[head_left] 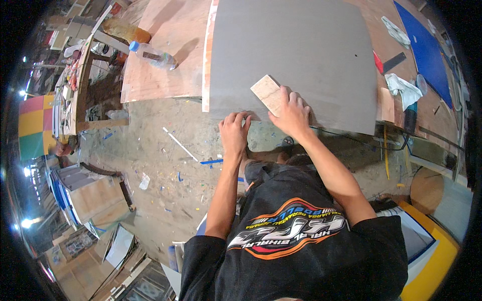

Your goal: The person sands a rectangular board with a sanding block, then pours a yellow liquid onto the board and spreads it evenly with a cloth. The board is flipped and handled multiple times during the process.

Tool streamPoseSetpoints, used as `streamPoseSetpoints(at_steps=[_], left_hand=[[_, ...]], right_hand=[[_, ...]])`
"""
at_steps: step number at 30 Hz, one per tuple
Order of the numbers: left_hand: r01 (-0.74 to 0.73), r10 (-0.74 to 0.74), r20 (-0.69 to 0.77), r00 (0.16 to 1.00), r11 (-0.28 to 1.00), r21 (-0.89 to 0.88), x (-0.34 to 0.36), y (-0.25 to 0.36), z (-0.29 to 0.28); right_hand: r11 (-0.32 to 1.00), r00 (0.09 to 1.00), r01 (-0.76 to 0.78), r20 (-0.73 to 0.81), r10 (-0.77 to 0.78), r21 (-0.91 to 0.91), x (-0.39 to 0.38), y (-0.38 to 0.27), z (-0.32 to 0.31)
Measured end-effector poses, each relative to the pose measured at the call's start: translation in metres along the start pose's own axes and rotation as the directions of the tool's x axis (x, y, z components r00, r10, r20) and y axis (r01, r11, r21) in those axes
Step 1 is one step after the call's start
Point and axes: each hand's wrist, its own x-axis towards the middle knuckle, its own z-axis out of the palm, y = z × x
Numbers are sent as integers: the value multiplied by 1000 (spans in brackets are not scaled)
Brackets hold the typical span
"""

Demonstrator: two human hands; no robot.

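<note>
A large grey panel (296,45) lies flat on the workbench in front of me. My right hand (292,114) is wrapped round a small, pale, rectangular wooden block (266,91), which rests slantwise on the panel close to its near edge. The underside of the block is hidden. To the left, my left hand (234,131) has its bent fingers on the panel's near edge, gripping it beside the left corner.
A plastic bottle with a blue cap (155,56) lies on the plywood (150,85) at left. White cloths (403,92), a scraper-like tool (394,62) and a blue sheet (427,47) are at right. Scraps litter the floor (150,150); stacked boxes (93,193) stand at lower left.
</note>
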Motion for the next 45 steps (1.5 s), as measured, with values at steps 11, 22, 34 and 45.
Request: streamPoseSetpoints(at_steps=[11,22,34,45], left_hand=[[-112,87,116,989,966,231,10,3,15],[247,-239,-133,962,968,47,16,-54,-5],[-49,34,118,992,990,129,13,17,9],[-110,61,154,986,936,335,13,6,27]], right_hand=[[1000,999,-6,-40,7,8,-2,2,4],[1000,1000,-9,-11,9,4,-2,0,0],[1000,1000,6,-19,-6,15,-3,3,-2],[1000,1000,-15,-5,15,18,-2,0,-1]])
